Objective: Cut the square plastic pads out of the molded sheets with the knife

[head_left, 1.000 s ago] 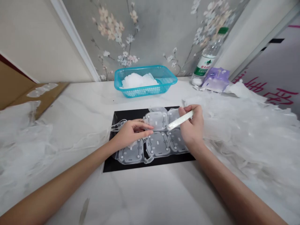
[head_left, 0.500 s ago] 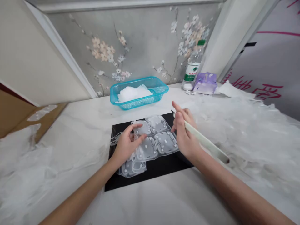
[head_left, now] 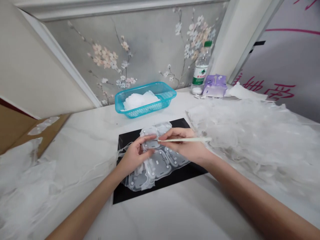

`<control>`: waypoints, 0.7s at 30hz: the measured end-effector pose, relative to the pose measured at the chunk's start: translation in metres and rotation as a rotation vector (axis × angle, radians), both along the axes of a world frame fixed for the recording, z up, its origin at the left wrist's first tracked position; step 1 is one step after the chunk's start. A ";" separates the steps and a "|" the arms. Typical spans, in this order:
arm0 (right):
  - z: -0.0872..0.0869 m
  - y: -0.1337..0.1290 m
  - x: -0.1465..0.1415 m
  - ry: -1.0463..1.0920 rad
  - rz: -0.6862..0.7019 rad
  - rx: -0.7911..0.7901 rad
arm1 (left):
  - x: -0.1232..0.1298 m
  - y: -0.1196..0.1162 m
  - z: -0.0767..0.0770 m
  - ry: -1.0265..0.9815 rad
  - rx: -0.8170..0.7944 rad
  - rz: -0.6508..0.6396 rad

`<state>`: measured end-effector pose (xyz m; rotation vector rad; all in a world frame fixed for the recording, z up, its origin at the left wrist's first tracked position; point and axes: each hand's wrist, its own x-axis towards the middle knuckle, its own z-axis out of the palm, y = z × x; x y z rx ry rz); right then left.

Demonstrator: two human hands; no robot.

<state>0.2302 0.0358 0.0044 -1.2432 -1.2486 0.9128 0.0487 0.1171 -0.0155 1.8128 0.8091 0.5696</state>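
Observation:
A clear plastic sheet with several rounded, moulded panels and small white dots lies on a black mat. My left hand grips the sheet at its left side, with thumb and index finger apart on the panels and the other fingers curled. My right hand is closed around a slim pale green knife, seen edge-on. Its tip end points left and meets the upper panels close to my left fingertips. Whether the blade touches the plastic cannot be made out.
A blue basket with white material stands behind the mat. Further right are a water bottle and a purple packet. Clear plastic pieces heap up at the right, with more at the left beside cardboard.
My right hand has moved left with the knife, turning it from slanted to nearly level, onto the upper panels. My left hand stays on the sheet, which has shifted slightly. The view has turned a little.

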 end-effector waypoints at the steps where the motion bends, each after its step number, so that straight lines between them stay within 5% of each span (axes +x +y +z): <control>1: 0.000 -0.001 0.000 -0.036 0.012 0.017 | 0.000 -0.001 0.000 -0.002 -0.017 -0.004; 7: 0.001 -0.005 -0.001 -0.205 0.038 0.159 | 0.000 -0.004 0.002 -0.036 -0.011 0.007; 21: -0.007 -0.005 -0.005 -0.287 0.115 0.138 | -0.004 -0.005 -0.005 -0.057 0.189 -0.090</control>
